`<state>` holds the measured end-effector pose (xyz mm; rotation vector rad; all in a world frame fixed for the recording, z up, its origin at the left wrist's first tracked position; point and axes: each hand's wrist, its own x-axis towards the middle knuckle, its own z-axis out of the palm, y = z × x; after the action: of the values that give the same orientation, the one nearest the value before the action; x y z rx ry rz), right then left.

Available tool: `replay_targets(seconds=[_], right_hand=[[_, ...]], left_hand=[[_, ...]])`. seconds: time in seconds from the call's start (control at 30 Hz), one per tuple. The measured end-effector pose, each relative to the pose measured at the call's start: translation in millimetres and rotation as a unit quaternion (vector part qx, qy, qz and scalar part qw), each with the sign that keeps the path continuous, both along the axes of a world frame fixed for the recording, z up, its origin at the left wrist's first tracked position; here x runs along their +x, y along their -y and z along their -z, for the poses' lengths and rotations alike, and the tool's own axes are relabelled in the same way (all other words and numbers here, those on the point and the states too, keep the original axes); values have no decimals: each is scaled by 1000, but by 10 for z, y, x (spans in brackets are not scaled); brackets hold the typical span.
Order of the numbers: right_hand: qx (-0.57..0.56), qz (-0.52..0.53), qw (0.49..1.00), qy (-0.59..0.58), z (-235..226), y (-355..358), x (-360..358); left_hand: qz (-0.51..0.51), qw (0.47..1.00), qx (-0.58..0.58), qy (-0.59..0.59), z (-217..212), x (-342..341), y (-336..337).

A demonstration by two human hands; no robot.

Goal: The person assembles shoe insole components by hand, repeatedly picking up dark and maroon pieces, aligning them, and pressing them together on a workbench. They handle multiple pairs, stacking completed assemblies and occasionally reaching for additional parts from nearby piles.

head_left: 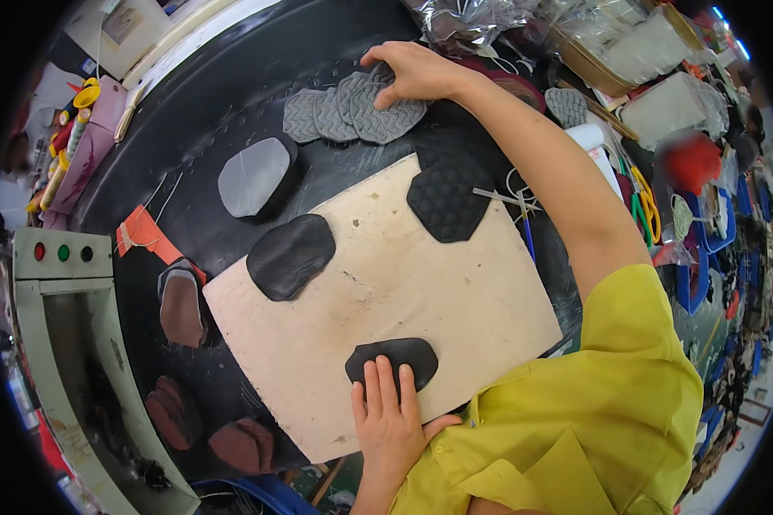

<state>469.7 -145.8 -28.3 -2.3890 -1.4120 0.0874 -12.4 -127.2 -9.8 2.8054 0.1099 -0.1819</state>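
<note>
My left hand lies flat with its fingers pressing a small black oval piece on the near edge of a beige board. My right hand reaches far across and rests its fingers on a fanned stack of grey textured pieces on the black mat. Two more black pieces lie on the board: a smooth oval one at its left corner and a quilted hexagon-pattern one at its far edge.
A grey oval piece lies on the mat left of the board. Brown pieces sit along the mat's left rim beside a machine panel with coloured buttons. Scissors, plastic bags and trays crowd the right.
</note>
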Motion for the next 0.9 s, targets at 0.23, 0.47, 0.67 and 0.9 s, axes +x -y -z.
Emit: replay_targets(seconds=[0.23, 0.47, 0.67, 0.9], right_hand=[[0, -95, 987, -127, -99, -627, -181], [-136, -30, 973, -182, -164, -867, -167], [47, 34, 998, 1, -491, -342, -396], [218, -34, 910, 352, -638, 715, -1787]], left_hand=[[0, 1000, 16, 1, 18, -17, -7], [-7, 1000, 7, 7, 11, -11, 4], [-17, 999, 9, 28, 3, 39, 19], [-17, 999, 2, 28, 24, 4, 27]])
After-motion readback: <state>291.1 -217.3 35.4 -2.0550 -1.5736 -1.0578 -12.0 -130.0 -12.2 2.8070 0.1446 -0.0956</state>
